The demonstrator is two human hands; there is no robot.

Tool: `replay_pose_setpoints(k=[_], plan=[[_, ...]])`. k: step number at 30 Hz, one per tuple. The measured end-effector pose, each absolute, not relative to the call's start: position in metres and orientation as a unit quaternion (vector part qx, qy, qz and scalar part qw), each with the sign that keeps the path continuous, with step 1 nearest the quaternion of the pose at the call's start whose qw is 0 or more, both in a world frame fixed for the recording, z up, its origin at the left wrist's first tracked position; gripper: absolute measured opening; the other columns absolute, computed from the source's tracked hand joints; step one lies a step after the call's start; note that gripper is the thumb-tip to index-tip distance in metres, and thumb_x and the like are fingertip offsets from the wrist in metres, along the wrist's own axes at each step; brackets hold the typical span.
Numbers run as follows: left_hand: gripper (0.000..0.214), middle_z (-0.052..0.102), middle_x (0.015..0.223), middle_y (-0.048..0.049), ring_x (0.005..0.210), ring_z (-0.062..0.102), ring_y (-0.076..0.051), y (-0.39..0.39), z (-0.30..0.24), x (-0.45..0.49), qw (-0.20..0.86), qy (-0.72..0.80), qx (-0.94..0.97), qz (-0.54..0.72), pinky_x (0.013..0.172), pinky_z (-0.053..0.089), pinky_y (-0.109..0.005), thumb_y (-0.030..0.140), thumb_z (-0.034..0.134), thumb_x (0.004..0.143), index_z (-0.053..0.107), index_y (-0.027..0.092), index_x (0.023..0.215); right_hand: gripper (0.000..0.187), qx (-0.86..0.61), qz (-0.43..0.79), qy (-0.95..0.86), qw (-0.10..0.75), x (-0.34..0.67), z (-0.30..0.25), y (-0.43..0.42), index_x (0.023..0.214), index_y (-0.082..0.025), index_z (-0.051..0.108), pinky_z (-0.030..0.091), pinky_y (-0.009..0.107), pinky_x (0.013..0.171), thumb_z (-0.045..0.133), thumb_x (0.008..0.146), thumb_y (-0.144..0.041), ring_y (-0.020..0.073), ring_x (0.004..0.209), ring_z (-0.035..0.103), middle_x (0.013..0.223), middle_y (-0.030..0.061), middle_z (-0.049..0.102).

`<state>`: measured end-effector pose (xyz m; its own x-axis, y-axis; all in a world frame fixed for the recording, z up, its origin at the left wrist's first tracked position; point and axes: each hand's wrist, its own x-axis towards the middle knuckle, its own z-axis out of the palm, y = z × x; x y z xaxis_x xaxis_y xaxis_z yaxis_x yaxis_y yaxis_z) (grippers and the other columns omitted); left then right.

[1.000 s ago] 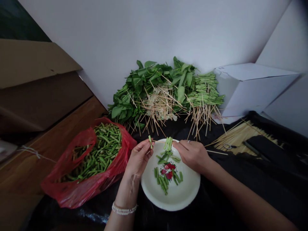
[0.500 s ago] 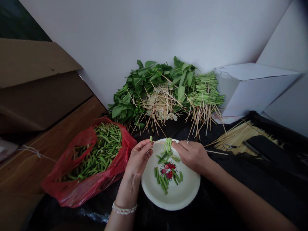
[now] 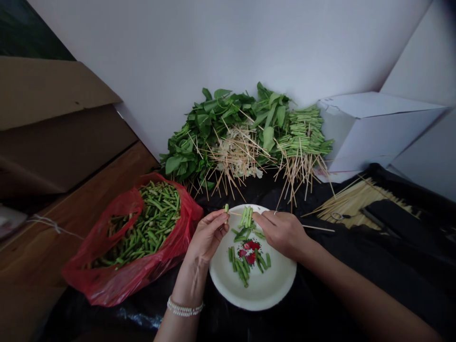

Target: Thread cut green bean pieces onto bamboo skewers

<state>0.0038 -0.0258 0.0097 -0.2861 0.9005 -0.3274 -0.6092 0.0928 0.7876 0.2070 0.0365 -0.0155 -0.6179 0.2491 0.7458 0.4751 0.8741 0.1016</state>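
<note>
My right hand [image 3: 280,233] pinches a thin bamboo skewer [image 3: 317,228] above the rim of the plate. Several green bean pieces [image 3: 246,217] stand close together near the hand on that skewer. My left hand [image 3: 208,236] holds a short green bean piece [image 3: 226,207] between its fingertips, right at the skewer's left end. Below both hands lies a white plate [image 3: 276,289] with a red flower print. Loose cut bean pieces [image 3: 242,268] lie on it. A pearl bracelet [image 3: 184,308] circles my left wrist.
A red plastic bag [image 3: 117,280] full of green beans [image 3: 151,223] lies left of the plate. Behind stand piles of skewered leafy greens [image 3: 213,130] and stems [image 3: 302,133]. Loose skewers [image 3: 356,202] and scissors [image 3: 337,216] lie right, on black plastic sheeting [image 3: 342,266].
My left hand has shifted right, bringing the small bean piece to the skewer's end. The skewer and my right hand have moved slightly left.
</note>
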Motion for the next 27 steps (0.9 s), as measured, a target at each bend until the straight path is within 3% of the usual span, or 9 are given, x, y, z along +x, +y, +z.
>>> replay_pose_setpoints(k=[6, 10, 13, 17, 20, 27], plan=[[0.024, 0.071, 0.069, -0.0019, 0.059, 0.061, -0.007, -0.027, 0.002, 0.016, 0.582, 0.49, 0.207, 0.615, 0.059, 0.049, -0.017, 0.015, 0.09, 0.052, 0.074, 0.012, 0.07, 0.028, -0.196, -0.139, -0.896, 0.374, 0.204, -0.017, 0.033, 0.099, -0.011, 0.064, 0.03, 0.029, 0.054, 0.038, 0.091, -0.007, 0.0128, 0.057, 0.046, 0.067, 0.0013, 0.056], [0.024, 0.073, 0.077, -0.0047, 0.066, 0.063, -0.011, -0.027, 0.003, 0.024, 0.556, 0.506, 0.302, 0.586, 0.065, 0.05, -0.022, 0.019, 0.087, 0.059, 0.077, 0.014, 0.08, 0.025, -0.207, -0.148, -0.887, 0.385, 0.209, -0.012, 0.039, 0.097, -0.012, 0.066, 0.031, 0.029, 0.054, 0.041, 0.093, -0.012, 0.0123, 0.057, 0.047, 0.066, 0.001, 0.056], [0.027, 0.075, 0.086, -0.0077, 0.074, 0.066, -0.018, -0.026, 0.005, 0.028, 0.489, 0.543, 0.461, 0.503, 0.068, 0.051, -0.027, 0.019, 0.081, 0.065, 0.078, 0.017, 0.091, 0.025, -0.24, -0.152, -0.871, 0.4, 0.217, -0.007, 0.047, 0.098, -0.011, 0.067, 0.032, 0.028, 0.055, 0.042, 0.094, -0.014, 0.0115, 0.058, 0.047, 0.066, 0.0011, 0.057], [0.016, 0.076, 0.086, -0.0066, 0.077, 0.067, -0.022, -0.025, 0.002, 0.024, 0.366, 0.607, 0.611, 0.352, 0.07, 0.049, -0.03, 0.017, 0.07, 0.073, 0.08, 0.023, 0.085, 0.025, -0.261, -0.163, -0.863, 0.401, 0.222, -0.004, 0.053, 0.1, -0.011, 0.067, 0.031, 0.028, 0.056, 0.043, 0.094, -0.014, 0.011, 0.058, 0.047, 0.067, 0.0011, 0.058], [0.02, 0.077, 0.088, -0.0059, 0.082, 0.067, -0.024, -0.026, 0.0, 0.012, 0.28, 0.65, 0.643, 0.295, 0.076, 0.047, -0.032, 0.014, 0.063, 0.076, 0.079, 0.024, 0.084, 0.024, -0.259, -0.169, -0.87, 0.384, 0.221, -0.006, 0.053, 0.1, -0.012, 0.067, 0.03, 0.028, 0.056, 0.043, 0.095, -0.014, 0.011, 0.058, 0.047, 0.066, 0.0005, 0.057], [0.019, 0.072, 0.079, -0.0046, 0.074, 0.061, -0.021, -0.032, 0.006, 0.014, 0.186, 0.676, 0.691, 0.177, 0.07, 0.041, -0.03, 0.01, 0.064, 0.07, 0.077, 0.024, 0.076, 0.024, -0.26, -0.167, -0.875, 0.373, 0.219, -0.009, 0.05, 0.101, -0.013, 0.066, 0.029, 0.029, 0.055, 0.044, 0.094, -0.015, 0.011, 0.058, 0.046, 0.067, 0.0006, 0.056]])
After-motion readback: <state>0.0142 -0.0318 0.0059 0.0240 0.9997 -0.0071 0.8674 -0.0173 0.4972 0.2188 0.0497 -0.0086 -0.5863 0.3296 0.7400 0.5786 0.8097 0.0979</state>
